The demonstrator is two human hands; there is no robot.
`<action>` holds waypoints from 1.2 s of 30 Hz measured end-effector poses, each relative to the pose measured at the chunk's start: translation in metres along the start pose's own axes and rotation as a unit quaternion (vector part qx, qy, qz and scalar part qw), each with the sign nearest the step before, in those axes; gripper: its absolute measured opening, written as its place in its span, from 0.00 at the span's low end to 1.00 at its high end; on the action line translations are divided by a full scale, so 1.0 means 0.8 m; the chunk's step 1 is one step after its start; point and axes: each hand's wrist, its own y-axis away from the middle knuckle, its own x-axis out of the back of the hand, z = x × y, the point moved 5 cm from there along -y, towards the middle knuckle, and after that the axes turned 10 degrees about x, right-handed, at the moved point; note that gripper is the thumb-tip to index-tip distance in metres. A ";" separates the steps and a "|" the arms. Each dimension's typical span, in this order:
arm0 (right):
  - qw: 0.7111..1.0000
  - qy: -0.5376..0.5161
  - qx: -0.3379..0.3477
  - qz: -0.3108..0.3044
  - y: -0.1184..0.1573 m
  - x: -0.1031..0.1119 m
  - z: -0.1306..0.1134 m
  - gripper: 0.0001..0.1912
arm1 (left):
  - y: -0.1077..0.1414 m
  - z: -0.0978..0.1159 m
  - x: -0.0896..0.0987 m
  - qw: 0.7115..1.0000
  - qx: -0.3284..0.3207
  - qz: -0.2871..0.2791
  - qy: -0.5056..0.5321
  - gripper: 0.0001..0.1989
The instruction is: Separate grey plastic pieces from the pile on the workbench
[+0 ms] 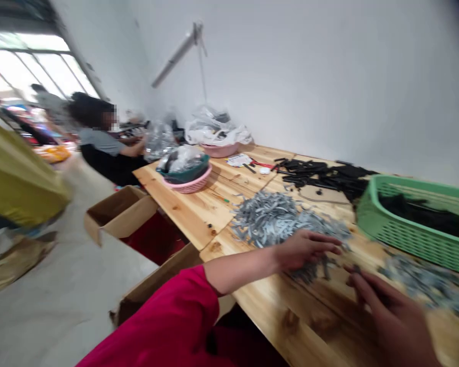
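Note:
My left hand point(306, 250) reaches across the wooden table point(187, 204) at the near edge of a heap of thin grey strips point(271, 216). Its fingers are stretched out, and I see nothing held in them. To its right, my right hand point(393, 311) is closed in a pinch, thumb against fingers. A small dark bit shows at its fingertips, too blurred to name. Several grey strips lie below my left hand. Another spread of grey strips point(428, 283) lies beyond my right hand.
A green basket point(416, 250) with black things stands at the right. Black rod-like pieces point(309, 171) lie along the wall. Pink and teal baskets point(187, 183) hold plastic bags. Cardboard boxes point(117, 209) stand beside the table. A person point(103, 142) sits at the far left.

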 end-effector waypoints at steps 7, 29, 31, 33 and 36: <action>0.979 -0.183 -0.085 -0.025 -0.007 -0.017 -0.019 0.18 | -0.001 0.008 -0.002 0.996 -0.034 0.085 -0.010 0.17; 0.870 -0.428 -0.242 -0.039 0.000 -0.034 -0.024 0.18 | 0.002 -0.007 -0.017 0.992 -0.033 0.110 -0.043 0.14; 0.864 -0.436 -0.249 -0.044 0.000 -0.035 -0.023 0.18 | 0.003 -0.004 -0.018 0.992 -0.046 0.103 -0.062 0.13; 0.858 -0.445 -0.253 -0.049 0.000 -0.034 -0.023 0.17 | 0.003 -0.001 -0.019 0.988 -0.052 0.107 -0.101 0.12; 0.852 -0.458 -0.248 -0.056 -0.001 -0.032 -0.026 0.15 | 0.004 0.003 -0.017 0.976 -0.057 0.121 -0.174 0.13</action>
